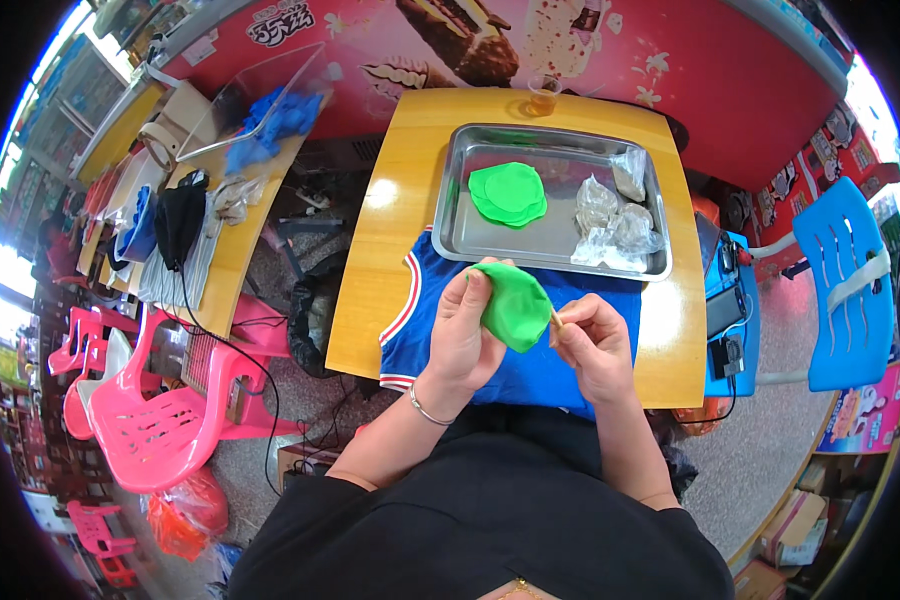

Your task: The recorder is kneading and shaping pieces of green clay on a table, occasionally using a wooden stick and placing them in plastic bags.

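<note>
My left hand (465, 335) grips a round green piece (512, 305), thumb on its face, above a blue garment with striped trim (420, 310) on the yellow table (375, 230). Between the fingertips of my right hand (595, 350) is a thin light stick (557, 321), its end at the green piece's right edge; the tip is hidden. Beyond my hands is a metal tray (450, 190), holding a pile of green rounds (505, 195) on the left and several clear bags of greyish material (615, 230) on the right.
A cup (543, 95) stands behind the tray. A cluttered side table (225, 280) and pink chair (150, 430) are at left. On the right are a blue chair (845, 300) and electronic devices (725, 305). A red panel (710, 90) runs behind the table.
</note>
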`<act>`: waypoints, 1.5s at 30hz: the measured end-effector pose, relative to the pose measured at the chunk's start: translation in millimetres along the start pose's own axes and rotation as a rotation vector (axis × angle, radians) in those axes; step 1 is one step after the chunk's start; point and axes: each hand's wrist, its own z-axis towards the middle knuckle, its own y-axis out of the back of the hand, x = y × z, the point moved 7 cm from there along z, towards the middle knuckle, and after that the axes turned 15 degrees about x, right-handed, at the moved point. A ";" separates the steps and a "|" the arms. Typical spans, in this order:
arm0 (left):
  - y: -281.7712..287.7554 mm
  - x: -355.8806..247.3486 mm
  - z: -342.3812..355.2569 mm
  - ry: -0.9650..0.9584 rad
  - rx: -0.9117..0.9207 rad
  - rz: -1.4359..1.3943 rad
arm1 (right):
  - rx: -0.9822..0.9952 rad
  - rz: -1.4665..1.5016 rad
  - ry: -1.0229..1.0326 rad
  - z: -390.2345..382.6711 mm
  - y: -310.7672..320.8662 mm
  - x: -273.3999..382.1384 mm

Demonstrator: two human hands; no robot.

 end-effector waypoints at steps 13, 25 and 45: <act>55.1 -14.0 1.6 0.176 0.037 0.247 | 0.143 -1.271 -0.413 -14.7 68.7 10.0; 67.5 0.4 -18.1 0.324 -0.075 0.188 | -0.300 -1.560 -0.069 84.2 197.3 46.2; 30.3 9.7 3.8 0.320 0.150 0.411 | 0.162 -0.692 -0.289 76.3 65.9 59.2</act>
